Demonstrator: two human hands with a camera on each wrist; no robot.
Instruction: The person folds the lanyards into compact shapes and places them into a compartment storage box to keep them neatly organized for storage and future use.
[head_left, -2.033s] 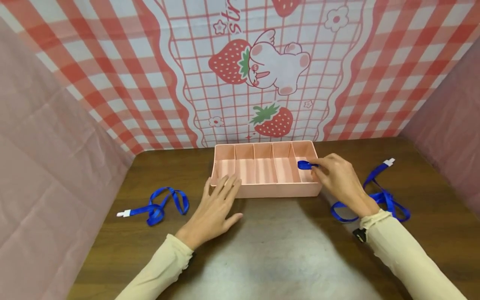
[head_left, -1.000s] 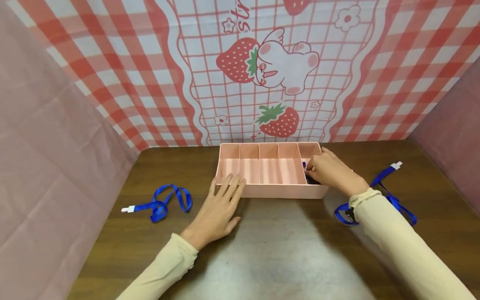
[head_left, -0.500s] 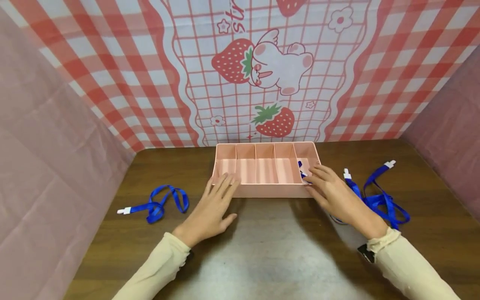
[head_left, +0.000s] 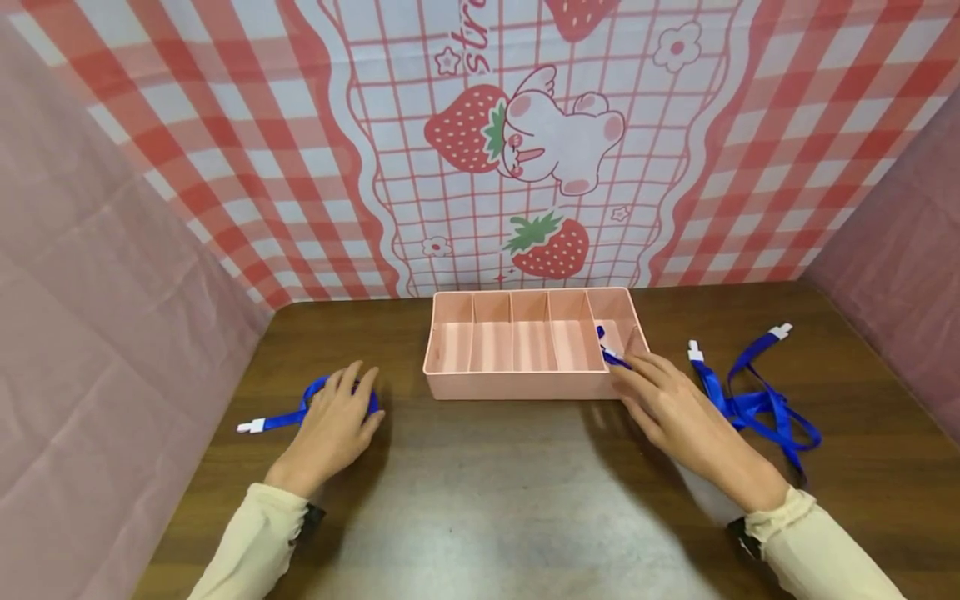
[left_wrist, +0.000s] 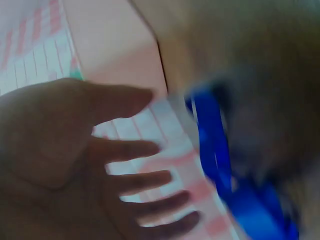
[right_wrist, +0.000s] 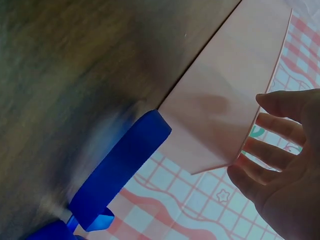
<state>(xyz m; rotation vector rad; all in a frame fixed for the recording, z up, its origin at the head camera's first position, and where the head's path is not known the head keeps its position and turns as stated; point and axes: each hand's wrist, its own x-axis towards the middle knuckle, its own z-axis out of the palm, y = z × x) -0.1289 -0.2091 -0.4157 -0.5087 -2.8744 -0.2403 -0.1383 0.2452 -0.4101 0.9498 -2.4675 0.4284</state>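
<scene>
While the left hand (head_left: 330, 423) is now hovering over the left strap (head_left: 283, 420), off the box's (head_left: 517, 386) left front corner where it was half a second ago, the right hand (head_left: 675, 412) is staying at the right front corner, fingers loose and apart, gripping nothing. My read: the work is shifting from the right-end slot to the left strap, which is lying loosely looped on the bench (head_left: 525, 500), partly covered in the head view.

Left wrist view is adding what head can't: fingertips (left_wrist: 145, 149) are spreading apart, clamping nothing, no contact with the strap showing.

Right side: two white clips (head_left: 696, 353) are sticking out of a blue tangle (head_left: 746, 405).

Further in, another strap (head_left: 617, 360) is lying in the right-end slot; only head is showing it. Right wrist is catching just the outer wall (right_wrist: 215, 90).

Behind, checked cloth (head_left: 255, 192) is hanging.
</scene>
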